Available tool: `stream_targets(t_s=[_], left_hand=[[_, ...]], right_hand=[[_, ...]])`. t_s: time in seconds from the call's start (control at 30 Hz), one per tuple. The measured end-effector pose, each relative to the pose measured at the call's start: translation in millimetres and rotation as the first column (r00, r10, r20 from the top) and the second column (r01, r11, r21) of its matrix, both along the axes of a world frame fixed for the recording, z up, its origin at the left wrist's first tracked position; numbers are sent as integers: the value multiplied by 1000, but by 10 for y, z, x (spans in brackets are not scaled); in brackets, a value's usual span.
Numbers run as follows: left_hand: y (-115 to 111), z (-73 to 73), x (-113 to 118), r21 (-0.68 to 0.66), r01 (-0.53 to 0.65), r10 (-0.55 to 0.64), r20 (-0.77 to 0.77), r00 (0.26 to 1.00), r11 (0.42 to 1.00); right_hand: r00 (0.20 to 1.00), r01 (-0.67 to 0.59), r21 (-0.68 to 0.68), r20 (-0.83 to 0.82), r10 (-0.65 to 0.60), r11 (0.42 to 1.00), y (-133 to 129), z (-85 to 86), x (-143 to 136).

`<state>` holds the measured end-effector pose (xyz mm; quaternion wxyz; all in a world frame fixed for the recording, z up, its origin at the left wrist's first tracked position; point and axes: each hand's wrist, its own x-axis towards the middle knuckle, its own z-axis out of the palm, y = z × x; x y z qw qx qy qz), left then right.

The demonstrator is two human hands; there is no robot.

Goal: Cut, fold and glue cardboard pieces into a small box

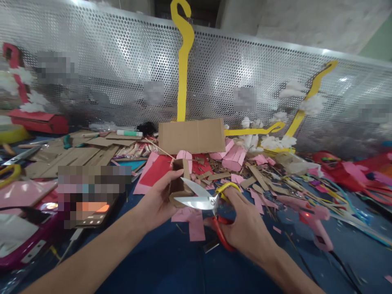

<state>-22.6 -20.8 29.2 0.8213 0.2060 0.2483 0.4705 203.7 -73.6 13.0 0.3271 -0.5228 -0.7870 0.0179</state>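
In the middle of the head view, my left hand [157, 196] grips a small folded cardboard box [177, 185] that looks hollow inside. My right hand [245, 216] has its fingers through the handles of a pair of scissors [197, 201], one handle yellow and one red. The scissor blades are spread apart and point left at the box's near edge. Whether they touch the cardboard I cannot tell. Just below the box lies a pink paper cutout [196, 228] on the blue table [153, 261].
Behind my hands stands a cardboard piece [191, 135] with a tall yellow hook shape [183, 69]. A pink glue gun [312, 218] lies right, a phone [94, 212] left. Cardboard sheets [73, 157] and scraps cover the back. A perforated metal panel [122, 61] closes the far side.
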Motion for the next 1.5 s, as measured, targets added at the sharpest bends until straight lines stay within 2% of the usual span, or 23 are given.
stream_targets(t_s=[0.2,0.4,0.67,0.87,1.5], left_hand=[[-14,1,0,26,40,-39,-10,999,999],[-33,25,31,-1,2,-2,-31,1000,1000],[-50,48,58,24,-22,25,-109,994,999],[-43,31,52,97,-15,30,-154,988,995],[-1,-4,39,20,41,-40,-51,998,999]], right_hand=[[1000,4,35,25,-5,999,11,-10,-7],[998,52,36,23,-53,998,-2,-22,-3],[993,47,204,97,-68,978,22,-29,0],[990,47,257,119,-79,965,20,-56,18],[999,26,161,43,-34,987,0,-84,53]])
